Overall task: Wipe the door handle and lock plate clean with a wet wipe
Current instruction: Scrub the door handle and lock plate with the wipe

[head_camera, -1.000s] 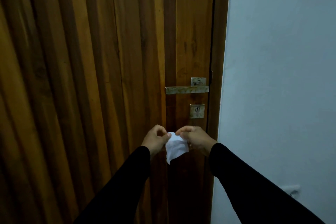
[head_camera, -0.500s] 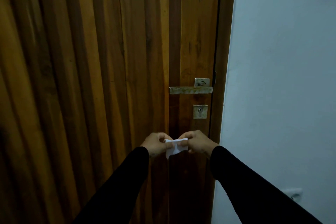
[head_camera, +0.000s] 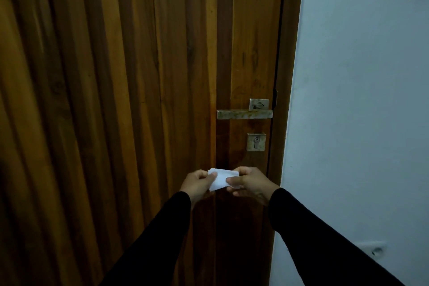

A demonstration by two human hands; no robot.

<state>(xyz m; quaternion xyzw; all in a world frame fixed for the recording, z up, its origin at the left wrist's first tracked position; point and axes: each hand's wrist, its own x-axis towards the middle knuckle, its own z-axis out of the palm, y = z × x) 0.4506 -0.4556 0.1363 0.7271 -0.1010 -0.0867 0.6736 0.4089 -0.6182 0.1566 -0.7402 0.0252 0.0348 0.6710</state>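
A stained metal lever handle runs level across the right side of a brown wooden door, with its square rose just above. Below it sits a square lock plate with a keyhole. Lower still, a white wet wipe is folded into a small flat rectangle. My left hand pinches its left end and my right hand pinches its right end. Both hands are well below the lock plate and apart from the door hardware.
The door frame runs down the right of the door, and a pale wall lies beyond it. A white wall socket sits low on that wall.
The wipe hung loose from my fingers a second ago; it is now folded into a flatter, wider rectangle between both hands. The view has shifted slightly left.
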